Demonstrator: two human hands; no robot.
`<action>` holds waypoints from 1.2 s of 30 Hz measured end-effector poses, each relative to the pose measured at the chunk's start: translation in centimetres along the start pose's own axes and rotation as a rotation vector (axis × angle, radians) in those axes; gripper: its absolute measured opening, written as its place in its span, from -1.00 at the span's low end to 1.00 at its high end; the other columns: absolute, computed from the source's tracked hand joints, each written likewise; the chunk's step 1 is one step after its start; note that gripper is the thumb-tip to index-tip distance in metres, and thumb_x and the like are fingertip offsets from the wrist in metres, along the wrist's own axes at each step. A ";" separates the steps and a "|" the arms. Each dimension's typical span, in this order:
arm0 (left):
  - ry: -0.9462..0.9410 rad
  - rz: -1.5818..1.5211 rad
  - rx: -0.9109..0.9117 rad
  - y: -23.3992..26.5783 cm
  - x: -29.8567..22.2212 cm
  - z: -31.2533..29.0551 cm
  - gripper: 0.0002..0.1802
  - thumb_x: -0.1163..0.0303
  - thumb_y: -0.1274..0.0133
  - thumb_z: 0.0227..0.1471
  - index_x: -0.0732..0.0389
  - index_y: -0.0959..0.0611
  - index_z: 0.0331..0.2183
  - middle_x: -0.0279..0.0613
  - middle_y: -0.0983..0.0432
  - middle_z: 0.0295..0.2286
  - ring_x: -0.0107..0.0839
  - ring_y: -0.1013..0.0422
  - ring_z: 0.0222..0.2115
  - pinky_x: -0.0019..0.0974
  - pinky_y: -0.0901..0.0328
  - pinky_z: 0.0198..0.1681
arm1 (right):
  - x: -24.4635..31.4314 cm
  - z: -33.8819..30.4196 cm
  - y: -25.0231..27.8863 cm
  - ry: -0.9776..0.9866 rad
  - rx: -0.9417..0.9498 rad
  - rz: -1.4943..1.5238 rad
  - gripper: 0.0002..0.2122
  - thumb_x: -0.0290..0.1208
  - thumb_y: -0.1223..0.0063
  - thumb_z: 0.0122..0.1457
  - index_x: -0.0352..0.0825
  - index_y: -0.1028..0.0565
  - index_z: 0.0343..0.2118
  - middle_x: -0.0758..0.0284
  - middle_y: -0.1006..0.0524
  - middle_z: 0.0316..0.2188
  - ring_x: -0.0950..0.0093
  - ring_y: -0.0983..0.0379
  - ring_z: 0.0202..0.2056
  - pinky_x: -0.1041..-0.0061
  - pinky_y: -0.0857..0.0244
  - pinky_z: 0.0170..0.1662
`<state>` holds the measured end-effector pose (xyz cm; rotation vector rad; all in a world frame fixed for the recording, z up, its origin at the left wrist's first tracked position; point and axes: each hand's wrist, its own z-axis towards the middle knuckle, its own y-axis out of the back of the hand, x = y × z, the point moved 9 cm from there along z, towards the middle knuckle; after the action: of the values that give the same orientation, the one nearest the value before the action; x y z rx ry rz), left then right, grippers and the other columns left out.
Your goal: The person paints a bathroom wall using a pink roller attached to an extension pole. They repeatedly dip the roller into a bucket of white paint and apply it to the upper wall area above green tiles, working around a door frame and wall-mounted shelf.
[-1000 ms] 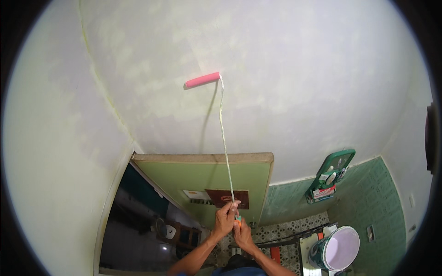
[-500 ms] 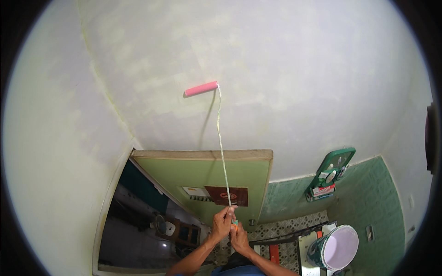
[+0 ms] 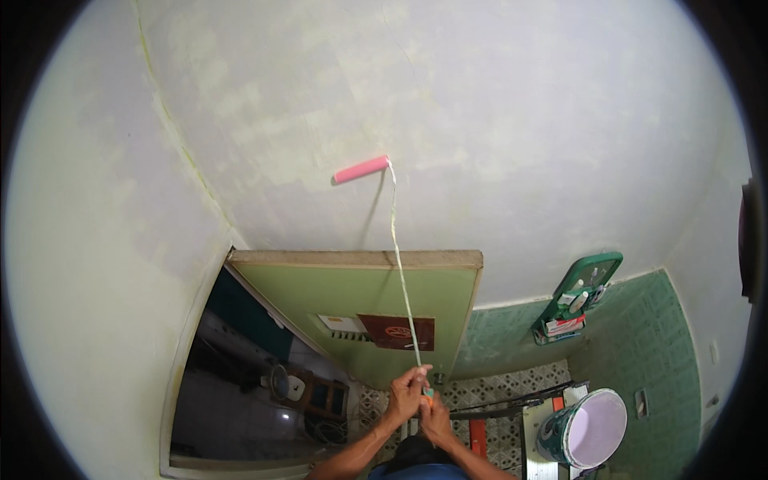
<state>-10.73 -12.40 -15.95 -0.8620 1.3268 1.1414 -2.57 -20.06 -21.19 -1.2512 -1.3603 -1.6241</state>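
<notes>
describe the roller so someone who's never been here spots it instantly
Find the green door in the lower middle. Above its top edge, before the pale wall, is the roller, a tilted cylinder on a thin rod leading down to the left hand and right hand. Bright pink sets it apart from the wall.

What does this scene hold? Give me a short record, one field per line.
Left hand: closed around the pole
Right hand: just below, closed around the orange-and-green handle
Roller: pink, slightly tilted, at the pole's far end
Wall: pale, patchy
Door: green, open, below the roller
Bucket: lower right, lilac inside
</notes>
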 end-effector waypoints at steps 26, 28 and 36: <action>-0.427 0.192 -0.102 3.5 -20.4 12.6 -0.68 0.26 0.13 0.20 0.26 -0.64 -0.25 -0.31 -0.39 -0.68 -0.60 -0.25 -0.65 -0.43 -0.20 -0.58 | 18.5 12.2 5.9 0.318 -0.063 0.172 -0.63 -0.12 0.30 0.31 -0.42 -0.32 -0.18 0.02 -0.41 -0.54 0.07 -0.45 -0.49 0.22 -0.28 -0.43; -0.399 0.232 -0.116 3.4 -17.9 11.0 -0.66 0.23 0.12 0.19 0.26 -0.64 -0.27 -0.27 -0.41 -0.68 -0.56 -0.29 -0.66 -0.40 -0.21 -0.58 | 15.5 11.3 4.6 0.292 -0.055 0.165 -0.62 -0.11 0.28 0.30 -0.42 -0.31 -0.19 -0.01 -0.43 -0.53 0.04 -0.45 -0.48 0.21 -0.28 -0.44; -0.358 0.201 -0.118 3.0 -15.8 10.7 -0.68 0.27 0.11 0.18 0.29 -0.63 -0.29 -0.30 -0.42 -0.65 -0.60 -0.28 -0.62 -0.42 -0.21 -0.55 | 14.6 10.8 4.9 0.361 -0.119 0.104 -0.59 -0.07 0.27 0.29 -0.45 -0.30 -0.22 -0.01 -0.45 -0.58 -0.02 -0.47 -0.46 0.17 -0.32 -0.42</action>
<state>-8.98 -3.46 1.06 -0.5798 1.0730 1.4673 0.01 -9.51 -5.81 -1.0127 -0.9744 -1.7750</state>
